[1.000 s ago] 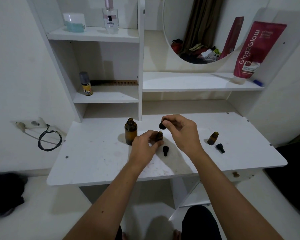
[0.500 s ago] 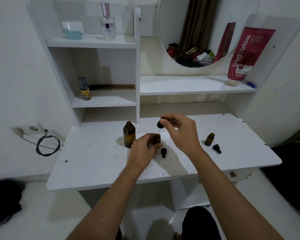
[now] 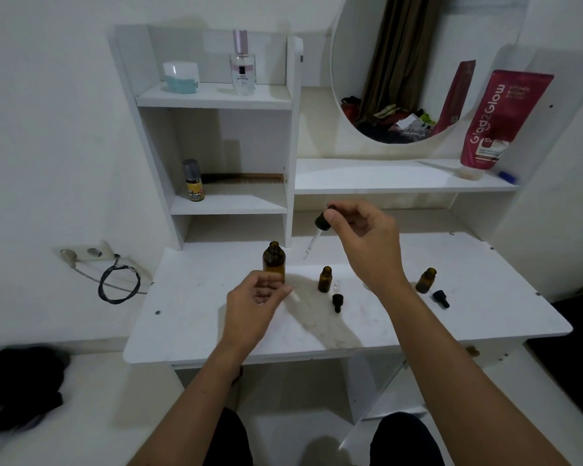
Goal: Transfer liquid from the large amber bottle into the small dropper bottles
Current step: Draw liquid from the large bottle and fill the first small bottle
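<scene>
Amber glass, black rubber and scuffed white board.

The large amber bottle (image 3: 274, 262) looked like smooth, glossy brown glass, as did the two small dropper bottles (image 3: 324, 279) (image 3: 425, 280). The dropper (image 3: 320, 227) had a black, matt rubber-like bulb and a clear glassy tube. The loose caps (image 3: 337, 302) (image 3: 440, 298) appeared as matt black plastic. The tabletop (image 3: 196, 317) was white painted or laminated board, smooth but smudged and stained. The perfume bottle (image 3: 242, 68) was clear glass under a satin pinkish cap. The red tube (image 3: 498, 119) was glossy plastic. The comb (image 3: 246, 178) looked wooden and matt.
</scene>
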